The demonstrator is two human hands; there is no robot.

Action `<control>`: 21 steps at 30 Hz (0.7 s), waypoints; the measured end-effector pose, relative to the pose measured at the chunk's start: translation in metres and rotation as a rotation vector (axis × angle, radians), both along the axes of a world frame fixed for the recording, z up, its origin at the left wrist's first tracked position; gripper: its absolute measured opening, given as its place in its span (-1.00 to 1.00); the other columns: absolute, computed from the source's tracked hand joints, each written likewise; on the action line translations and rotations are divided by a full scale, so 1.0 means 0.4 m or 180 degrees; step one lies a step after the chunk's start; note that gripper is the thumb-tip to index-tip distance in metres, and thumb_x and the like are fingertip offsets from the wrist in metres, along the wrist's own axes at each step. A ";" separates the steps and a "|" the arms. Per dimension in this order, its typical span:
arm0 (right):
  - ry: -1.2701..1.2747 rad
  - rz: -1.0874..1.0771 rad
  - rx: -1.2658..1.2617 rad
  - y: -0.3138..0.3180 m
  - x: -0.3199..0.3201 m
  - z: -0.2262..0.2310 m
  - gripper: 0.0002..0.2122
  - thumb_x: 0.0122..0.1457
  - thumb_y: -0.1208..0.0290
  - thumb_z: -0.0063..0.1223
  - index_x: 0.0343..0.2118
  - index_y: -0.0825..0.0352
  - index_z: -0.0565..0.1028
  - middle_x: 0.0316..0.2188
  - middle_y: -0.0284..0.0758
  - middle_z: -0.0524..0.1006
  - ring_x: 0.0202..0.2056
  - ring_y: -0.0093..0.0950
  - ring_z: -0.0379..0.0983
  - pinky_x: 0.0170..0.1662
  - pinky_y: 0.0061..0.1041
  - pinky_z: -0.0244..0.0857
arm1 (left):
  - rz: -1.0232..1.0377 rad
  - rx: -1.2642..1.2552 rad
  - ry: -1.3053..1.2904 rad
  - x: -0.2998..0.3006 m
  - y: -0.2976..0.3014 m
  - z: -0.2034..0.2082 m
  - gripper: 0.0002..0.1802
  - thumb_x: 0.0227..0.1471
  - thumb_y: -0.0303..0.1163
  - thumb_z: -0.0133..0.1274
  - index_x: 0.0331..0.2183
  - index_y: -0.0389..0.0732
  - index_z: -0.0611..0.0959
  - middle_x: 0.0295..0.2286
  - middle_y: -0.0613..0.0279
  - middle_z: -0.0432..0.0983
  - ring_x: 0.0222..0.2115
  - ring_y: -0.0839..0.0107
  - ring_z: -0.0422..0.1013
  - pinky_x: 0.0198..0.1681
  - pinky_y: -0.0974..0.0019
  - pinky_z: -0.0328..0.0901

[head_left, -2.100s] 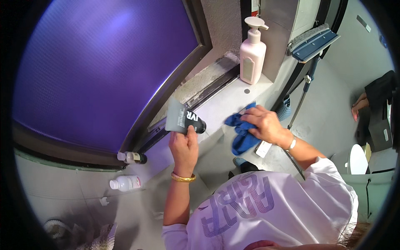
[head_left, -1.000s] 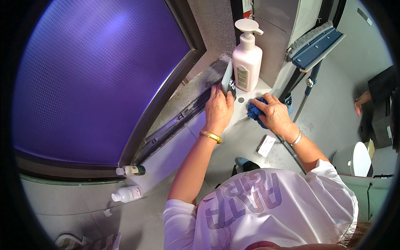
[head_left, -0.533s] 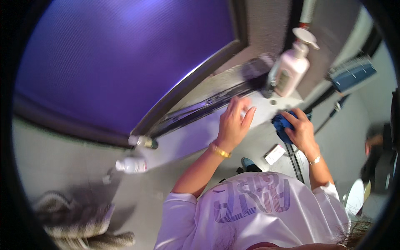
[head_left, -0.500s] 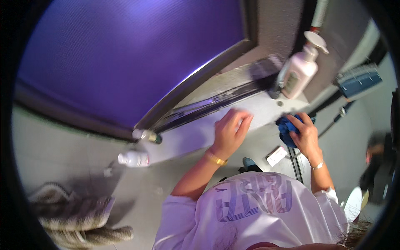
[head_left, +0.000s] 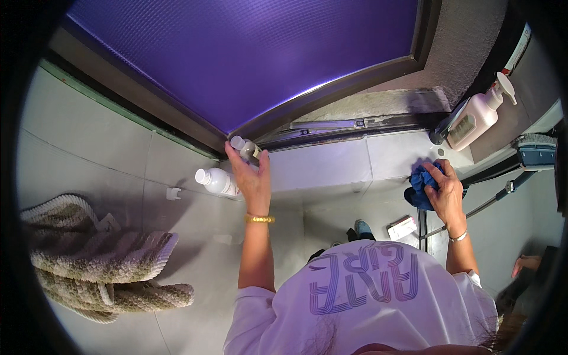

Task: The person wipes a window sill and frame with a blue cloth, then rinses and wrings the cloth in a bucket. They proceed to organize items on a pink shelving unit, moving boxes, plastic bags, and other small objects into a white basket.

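My left hand (head_left: 253, 180) reaches over the left end of the windowsill (head_left: 322, 167), thumb and fingers apart on either side of a small clear bottle (head_left: 251, 152) with a pale cap. Whether the fingers touch it I cannot tell. Close beside that hand is a white bottle (head_left: 219, 181) with a white cap. Toward the sill's right end, a crumpled blue cloth (head_left: 421, 180) is bunched in my right hand (head_left: 447, 192), the fingers curled over it.
A pink pump bottle (head_left: 473, 124) and a dark slim item (head_left: 439, 133) stand at the sill's right end. Behind the sill is a framed purple window (head_left: 284, 59). A striped towel (head_left: 106, 254) hangs at left, a blue brush head (head_left: 535, 155) at right. Below lies a white box (head_left: 402, 228).
My left hand has moved left from above the middle of the sill to the small bottle. The right hand keeps the blue cloth near the sill's right end. The view has shifted.
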State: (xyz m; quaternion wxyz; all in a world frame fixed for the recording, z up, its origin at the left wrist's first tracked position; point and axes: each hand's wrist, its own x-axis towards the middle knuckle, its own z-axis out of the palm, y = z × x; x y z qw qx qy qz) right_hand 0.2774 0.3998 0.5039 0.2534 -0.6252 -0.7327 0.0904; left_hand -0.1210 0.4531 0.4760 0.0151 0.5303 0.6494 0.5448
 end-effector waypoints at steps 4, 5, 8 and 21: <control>-0.0057 -0.0039 0.0064 -0.008 0.005 0.001 -0.53 -0.26 0.61 0.12 -0.13 0.24 0.50 -0.14 -0.17 0.41 -0.13 -0.17 0.39 -0.10 -0.31 0.34 | -0.0235 -0.0136 -0.0702 0.012 0.021 -0.015 -0.44 -0.05 -0.44 0.18 -0.02 -0.31 0.33 -0.24 0.11 0.47 -0.23 0.36 0.41 -0.12 0.32 0.29; -0.0064 -0.0043 0.0088 -0.012 0.009 0.001 -0.52 -0.25 0.59 0.14 -0.12 0.21 0.50 -0.11 -0.16 0.40 -0.13 -0.16 0.39 -0.10 -0.32 0.35 | -0.0453 -0.0139 -0.0797 0.040 0.011 -0.004 -0.49 -0.06 -0.44 0.18 -0.06 -0.31 0.36 -0.27 0.14 0.48 -0.25 0.39 0.42 -0.14 0.33 0.30; 0.0134 -0.0037 0.0225 -0.025 0.027 -0.027 -0.52 -0.26 0.58 0.16 -0.13 0.18 0.50 -0.14 -0.16 0.41 -0.17 -0.16 0.41 -0.13 -0.33 0.37 | -0.1392 -0.0270 -0.0933 0.173 0.004 0.025 -0.56 -0.08 -0.46 0.21 -0.14 -0.28 0.42 -0.28 0.20 0.49 -0.30 0.46 0.43 -0.17 0.38 0.32; 0.0487 -0.0054 0.0112 -0.120 0.062 -0.056 -0.56 -0.24 0.56 0.09 -0.16 0.23 0.51 -0.18 -0.16 0.42 -0.20 -0.17 0.40 -0.14 -0.35 0.35 | -0.2890 -0.0648 0.0152 0.651 0.119 0.028 -0.37 -0.16 -0.30 0.24 -0.04 -0.22 0.37 -0.26 -0.04 0.49 -0.28 0.02 0.45 -0.22 0.15 0.34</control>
